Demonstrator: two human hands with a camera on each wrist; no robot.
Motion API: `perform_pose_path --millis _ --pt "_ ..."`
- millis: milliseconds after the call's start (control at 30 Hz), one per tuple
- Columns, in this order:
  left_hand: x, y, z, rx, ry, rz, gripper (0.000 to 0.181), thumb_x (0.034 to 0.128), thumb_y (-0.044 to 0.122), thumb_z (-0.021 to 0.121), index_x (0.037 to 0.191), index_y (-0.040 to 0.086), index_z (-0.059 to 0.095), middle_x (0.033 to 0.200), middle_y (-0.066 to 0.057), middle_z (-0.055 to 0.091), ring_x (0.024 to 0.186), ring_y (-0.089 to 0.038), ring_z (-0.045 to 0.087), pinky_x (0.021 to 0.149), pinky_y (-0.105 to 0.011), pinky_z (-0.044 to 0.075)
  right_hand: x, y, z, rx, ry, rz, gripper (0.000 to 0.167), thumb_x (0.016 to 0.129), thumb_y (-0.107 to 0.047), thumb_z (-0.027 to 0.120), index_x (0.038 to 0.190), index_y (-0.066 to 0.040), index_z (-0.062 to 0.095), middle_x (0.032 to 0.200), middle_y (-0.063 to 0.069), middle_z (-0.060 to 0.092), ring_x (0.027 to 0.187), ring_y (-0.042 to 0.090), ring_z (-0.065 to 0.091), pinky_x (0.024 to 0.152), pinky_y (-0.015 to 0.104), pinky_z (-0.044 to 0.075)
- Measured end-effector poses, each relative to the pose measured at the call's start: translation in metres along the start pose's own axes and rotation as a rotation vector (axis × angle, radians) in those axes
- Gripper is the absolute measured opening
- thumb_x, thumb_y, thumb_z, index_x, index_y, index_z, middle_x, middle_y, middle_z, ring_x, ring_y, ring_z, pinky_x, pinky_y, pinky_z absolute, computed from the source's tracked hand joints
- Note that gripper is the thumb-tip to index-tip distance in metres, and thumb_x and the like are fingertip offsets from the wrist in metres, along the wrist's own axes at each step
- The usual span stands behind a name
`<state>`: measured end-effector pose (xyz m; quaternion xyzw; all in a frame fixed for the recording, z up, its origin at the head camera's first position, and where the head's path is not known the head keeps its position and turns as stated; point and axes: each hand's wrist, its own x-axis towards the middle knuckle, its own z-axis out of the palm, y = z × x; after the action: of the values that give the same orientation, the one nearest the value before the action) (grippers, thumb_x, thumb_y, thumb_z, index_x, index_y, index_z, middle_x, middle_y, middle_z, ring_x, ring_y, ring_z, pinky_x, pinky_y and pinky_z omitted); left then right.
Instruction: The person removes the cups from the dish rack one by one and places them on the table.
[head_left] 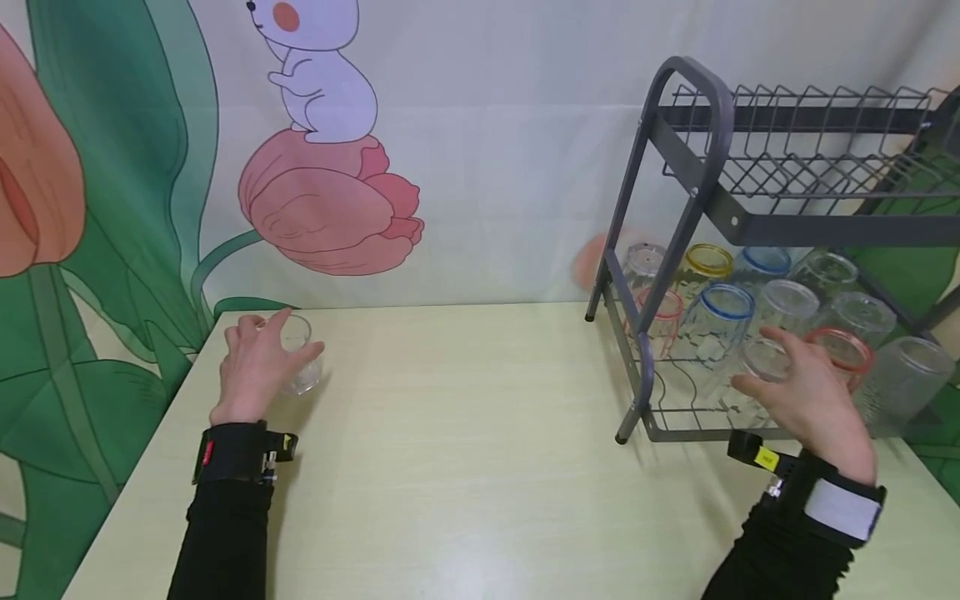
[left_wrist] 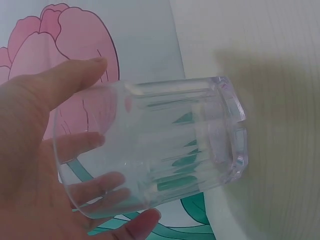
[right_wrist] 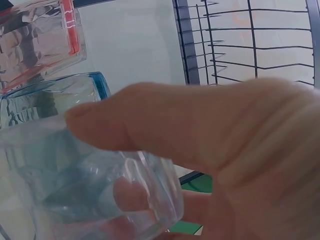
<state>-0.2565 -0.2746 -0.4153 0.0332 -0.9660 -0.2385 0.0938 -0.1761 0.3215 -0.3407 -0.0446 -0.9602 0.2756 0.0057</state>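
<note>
At the far left of the table, my left hand (head_left: 255, 367) holds a clear drinking glass (head_left: 306, 377) between thumb and fingers. The left wrist view shows this glass (left_wrist: 150, 145) with its mouth towards the palm and its thick notched base towards the tabletop; whether the base touches is hard to tell. On the right, my right hand (head_left: 817, 396) reaches into the rack's lower shelf and grips a clear glass (head_left: 767, 360) in the front row. In the right wrist view, the thumb lies along one side of that glass (right_wrist: 75, 185), with fingertips seen through it.
A grey two-tier metal rack (head_left: 678, 179) stands at the right, its upper wire basket (head_left: 817, 167) above the right hand. Several glasses surround that hand, including a blue-ringed glass (head_left: 726, 302), a red-ringed glass (head_left: 843, 350) and a yellow-ringed glass (head_left: 707, 261). A printed curtain (head_left: 480, 167) hangs behind the table.
</note>
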Motion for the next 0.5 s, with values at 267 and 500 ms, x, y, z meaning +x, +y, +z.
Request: perform_pose_path --millis 267,500 --pt "-0.0004 0.0006 -0.0006 0.006 0.001 0.001 0.083 0.0891 0.053 0.064 0.148 0.0 0.037 0.134 -0.035 0.031 0.119 -0.051 0.027 0.076 -0.069 0.042 -0.0013 0.0016 0.0 -0.018 0.031 0.004 0.083 0.093 -0.039 0.066 0.152 0.0 0.024 0.139 0.041 0.033 0.115 0.059 0.042 0.083 0.072 0.038" --pt "-0.0002 0.0023 -0.0016 0.009 -0.029 -0.012 0.089 0.0879 0.058 0.063 0.149 0.001 0.034 0.14 -0.036 0.028 0.123 -0.053 0.025 0.08 -0.073 0.038 -0.009 -0.0004 -0.0059 0.0 0.08 0.009 0.087 0.091 -0.05 0.063 0.153 -0.002 0.025 0.133 0.039 0.044 0.11 0.056 0.049 0.082 0.071 0.039"
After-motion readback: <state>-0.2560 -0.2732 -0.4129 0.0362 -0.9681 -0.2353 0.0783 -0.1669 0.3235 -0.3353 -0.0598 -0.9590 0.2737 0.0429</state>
